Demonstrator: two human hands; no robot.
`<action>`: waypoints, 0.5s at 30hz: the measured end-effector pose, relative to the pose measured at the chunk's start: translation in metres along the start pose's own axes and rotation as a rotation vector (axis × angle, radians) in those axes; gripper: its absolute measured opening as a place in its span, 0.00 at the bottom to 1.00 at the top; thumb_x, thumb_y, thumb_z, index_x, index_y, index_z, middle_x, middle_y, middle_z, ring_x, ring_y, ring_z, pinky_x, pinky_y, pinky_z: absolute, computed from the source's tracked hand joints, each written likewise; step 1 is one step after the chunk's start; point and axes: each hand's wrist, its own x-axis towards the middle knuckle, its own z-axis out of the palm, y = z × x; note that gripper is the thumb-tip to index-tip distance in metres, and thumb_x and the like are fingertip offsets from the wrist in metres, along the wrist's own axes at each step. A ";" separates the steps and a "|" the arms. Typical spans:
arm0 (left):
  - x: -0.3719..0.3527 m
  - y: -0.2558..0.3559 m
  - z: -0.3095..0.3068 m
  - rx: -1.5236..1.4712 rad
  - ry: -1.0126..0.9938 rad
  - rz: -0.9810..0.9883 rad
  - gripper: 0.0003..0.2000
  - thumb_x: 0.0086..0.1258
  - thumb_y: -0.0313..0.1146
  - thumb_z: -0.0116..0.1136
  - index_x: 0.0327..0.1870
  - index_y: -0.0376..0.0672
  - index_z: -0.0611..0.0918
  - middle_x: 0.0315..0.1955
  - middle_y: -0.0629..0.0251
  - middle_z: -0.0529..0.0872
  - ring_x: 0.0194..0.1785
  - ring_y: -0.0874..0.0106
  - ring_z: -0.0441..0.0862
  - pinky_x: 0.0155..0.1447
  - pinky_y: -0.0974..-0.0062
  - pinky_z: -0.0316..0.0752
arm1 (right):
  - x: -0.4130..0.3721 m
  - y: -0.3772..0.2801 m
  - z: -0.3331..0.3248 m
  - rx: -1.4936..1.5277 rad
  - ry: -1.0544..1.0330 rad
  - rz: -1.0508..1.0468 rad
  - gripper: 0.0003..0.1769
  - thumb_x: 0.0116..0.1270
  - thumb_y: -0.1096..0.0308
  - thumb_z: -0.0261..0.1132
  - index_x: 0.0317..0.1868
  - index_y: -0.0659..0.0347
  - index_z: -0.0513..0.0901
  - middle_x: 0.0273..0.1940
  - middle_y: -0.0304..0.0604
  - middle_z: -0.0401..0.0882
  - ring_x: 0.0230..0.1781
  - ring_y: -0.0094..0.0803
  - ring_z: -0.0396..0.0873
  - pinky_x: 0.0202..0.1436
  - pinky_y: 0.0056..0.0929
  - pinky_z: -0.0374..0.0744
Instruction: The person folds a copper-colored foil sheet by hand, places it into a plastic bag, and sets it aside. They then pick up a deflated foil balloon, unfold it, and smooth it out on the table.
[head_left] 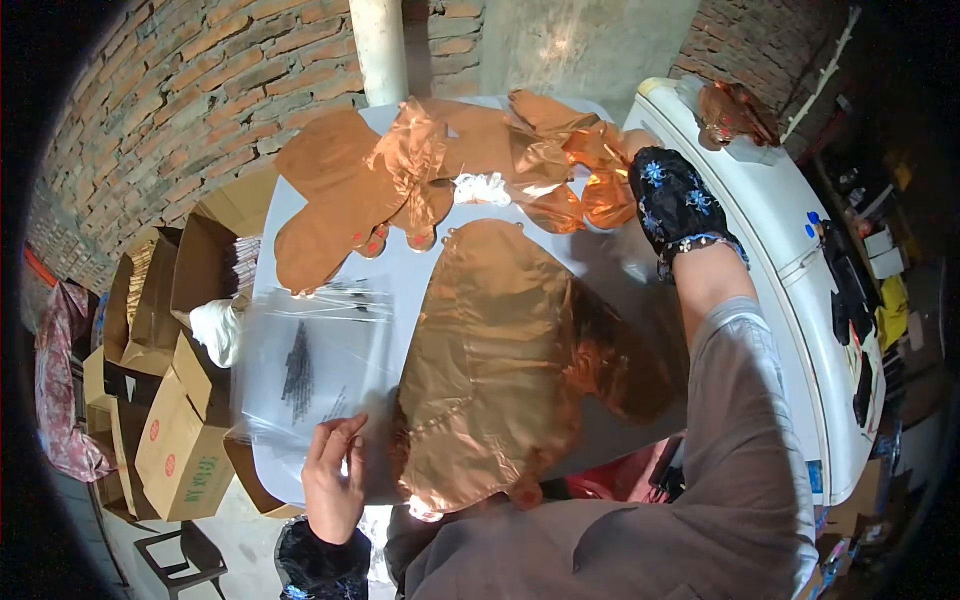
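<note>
My left hand [335, 470] is at the near edge of a stack of clear plastic bags [345, 350] with dark print. Its fingers are bent, the thumb stands apart from them, and nothing shows between them. A large flat copper-coloured foil balloon [480, 350] lies in front of me, its lower edge close to my body. My right arm reaches to the far right of the table, where my right hand [637, 146] is at a heap of crumpled foil balloons [555, 165]. A dark flowered sleeve cover and the foil largely hide its fingers.
More flat foil balloons [345, 205] and a white bundle [482, 188] lie along the table's far side. Open cardboard boxes [180, 440] stand at the left, with a stool [180, 555] below. A white appliance [760, 250] stands along the right, a foil piece [735, 115] on top.
</note>
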 end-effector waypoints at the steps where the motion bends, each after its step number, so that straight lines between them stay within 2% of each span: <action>1: 0.001 0.001 0.000 -0.007 -0.002 -0.006 0.13 0.71 0.19 0.53 0.54 0.38 0.83 0.45 0.52 0.82 0.44 0.57 0.84 0.50 0.68 0.79 | 0.002 0.008 0.013 0.026 0.108 -0.062 0.27 0.68 0.45 0.61 0.46 0.63 0.87 0.42 0.55 0.88 0.47 0.50 0.86 0.51 0.42 0.81; 3: 0.000 0.002 0.000 -0.004 -0.008 -0.008 0.13 0.71 0.19 0.53 0.54 0.37 0.83 0.45 0.53 0.82 0.44 0.57 0.84 0.50 0.69 0.79 | 0.003 0.013 0.033 0.256 -0.009 -0.123 0.23 0.69 0.50 0.62 0.40 0.64 0.87 0.37 0.53 0.87 0.41 0.46 0.85 0.47 0.40 0.81; 5: 0.001 0.001 0.000 0.010 -0.009 0.005 0.13 0.72 0.19 0.53 0.54 0.37 0.83 0.45 0.53 0.82 0.44 0.58 0.84 0.50 0.69 0.79 | -0.049 -0.010 0.005 0.589 -0.333 -0.152 0.19 0.67 0.54 0.66 0.31 0.65 0.83 0.29 0.48 0.83 0.34 0.39 0.82 0.42 0.36 0.80; 8: 0.000 0.003 0.000 -0.014 -0.014 -0.019 0.13 0.72 0.18 0.53 0.54 0.36 0.83 0.45 0.53 0.82 0.44 0.59 0.84 0.50 0.69 0.79 | -0.081 -0.023 0.013 0.335 -0.395 -0.302 0.19 0.61 0.55 0.71 0.38 0.65 0.81 0.33 0.50 0.84 0.37 0.41 0.83 0.43 0.35 0.80; 11: -0.001 0.003 0.000 0.002 -0.016 -0.013 0.13 0.72 0.19 0.53 0.54 0.37 0.83 0.45 0.54 0.82 0.44 0.60 0.84 0.50 0.70 0.79 | -0.109 -0.010 0.033 0.056 -0.111 -0.655 0.27 0.55 0.54 0.75 0.46 0.64 0.76 0.37 0.52 0.83 0.39 0.47 0.83 0.46 0.39 0.80; 14: 0.000 0.009 0.001 0.014 -0.004 0.025 0.13 0.72 0.19 0.53 0.54 0.37 0.83 0.45 0.54 0.82 0.44 0.60 0.84 0.50 0.70 0.78 | -0.125 -0.009 0.034 -0.147 -0.010 -0.687 0.33 0.52 0.55 0.77 0.51 0.64 0.72 0.41 0.54 0.83 0.44 0.52 0.83 0.49 0.43 0.80; 15: 0.000 0.009 0.001 0.015 -0.007 0.022 0.13 0.72 0.19 0.53 0.54 0.38 0.83 0.45 0.54 0.82 0.44 0.60 0.84 0.50 0.70 0.78 | -0.132 -0.017 0.027 -0.137 -0.061 -0.554 0.30 0.52 0.55 0.77 0.49 0.65 0.76 0.41 0.53 0.85 0.45 0.52 0.84 0.49 0.46 0.80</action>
